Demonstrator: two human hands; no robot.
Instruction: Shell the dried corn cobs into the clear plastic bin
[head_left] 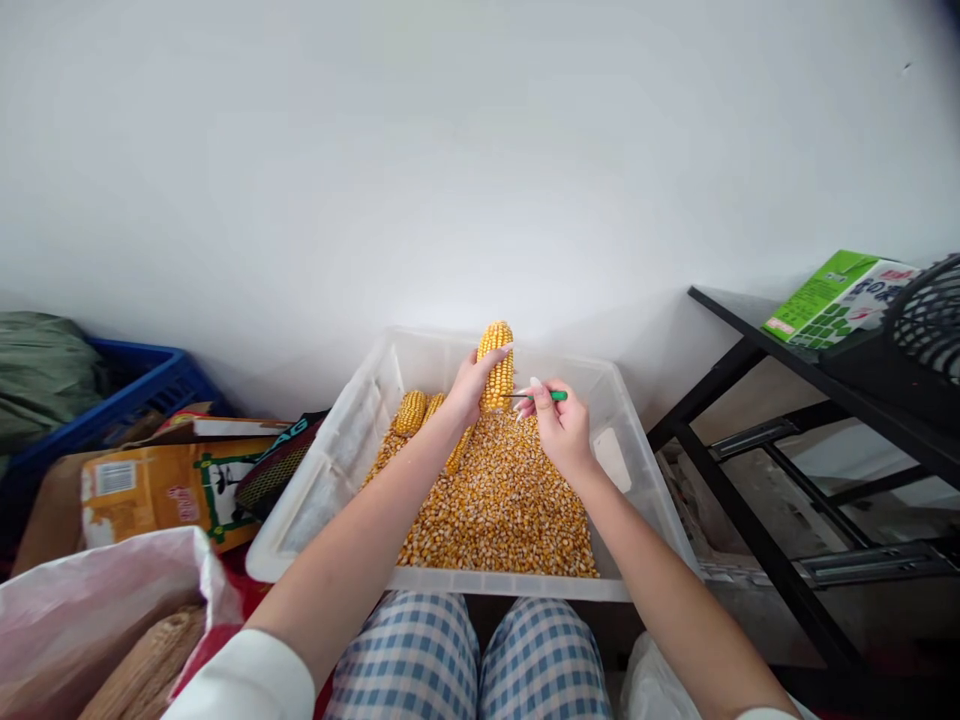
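My left hand point(471, 385) is wrapped round an ear of corn point(496, 365), holding it upright over a translucent plastic bin point(337, 460). In my right hand point(559, 425) is a small screwdriver point(559, 396) with a green handle. Its thin metal shaft points left and meets the lower part of the ear. Loose corn kernels point(510, 510) cover much of the bin's floor. Several other ears, among them a whole corn cob point(410, 412), lie at the bin's left side, partly hidden behind my left forearm.
On the right stands a black metal frame point(750, 490) bearing a green carton point(832, 300) and a black fan point(930, 320). To the left are a blue crate point(157, 370), an orange cardboard box point(150, 490) and a white sack point(112, 580) holding bare cobs. A white wall rises behind the bin.
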